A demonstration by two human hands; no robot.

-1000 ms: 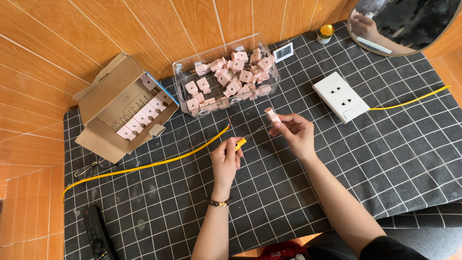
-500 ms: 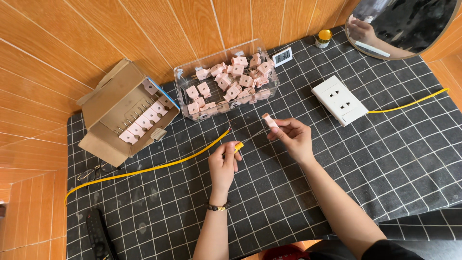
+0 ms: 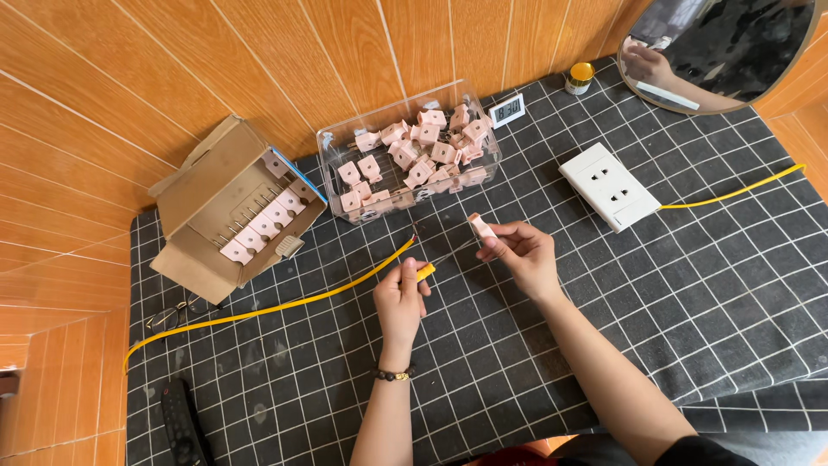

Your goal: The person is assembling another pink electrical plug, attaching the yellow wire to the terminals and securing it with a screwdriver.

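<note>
Holding yellow tool (image 3: 423, 273) in L hand (image 3: 401, 298), pink plug (image 3: 480, 228) in R hand (image 3: 522, 255).

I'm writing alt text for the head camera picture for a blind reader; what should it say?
Seen from above, a left hand grips a yellow cable near its stripped end while the right hand holds a small pink plug beside it, over a black checked table cover. Behind sit a clear box of pink plugs, an open cardboard box and a white socket plate.

We see an open brown cardboard box (image 3: 226, 210) at left, beside a clear plastic tub (image 3: 409, 153); behind it, a small white-framed grey screen (image 3: 506, 110).
</note>
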